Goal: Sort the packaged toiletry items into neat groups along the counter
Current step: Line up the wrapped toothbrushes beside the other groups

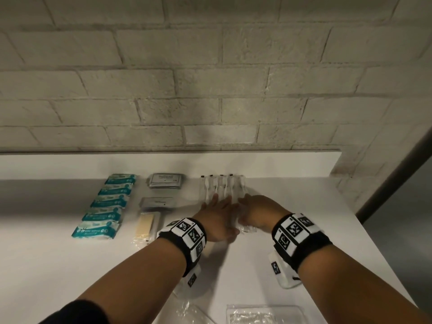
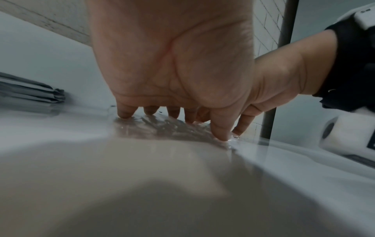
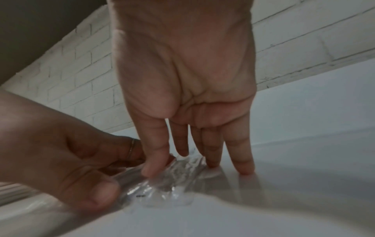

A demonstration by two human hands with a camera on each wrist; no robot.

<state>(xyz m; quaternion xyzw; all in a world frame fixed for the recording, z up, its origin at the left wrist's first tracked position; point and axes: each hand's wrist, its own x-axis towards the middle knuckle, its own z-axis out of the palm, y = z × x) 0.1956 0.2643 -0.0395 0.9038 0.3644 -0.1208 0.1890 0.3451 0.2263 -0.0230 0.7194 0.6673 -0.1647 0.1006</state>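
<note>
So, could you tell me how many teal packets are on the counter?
5, in one column at the left of the counter, far to near. None seems hidden.

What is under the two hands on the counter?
The left hand and right hand press flat on a row of clear toothbrush packets. The packets' near ends are covered by the hands.

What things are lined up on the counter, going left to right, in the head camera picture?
Teal packets → grey sachets → clear-wrapped toothbrushes, with the left hand and right hand pressing on them.
</note>
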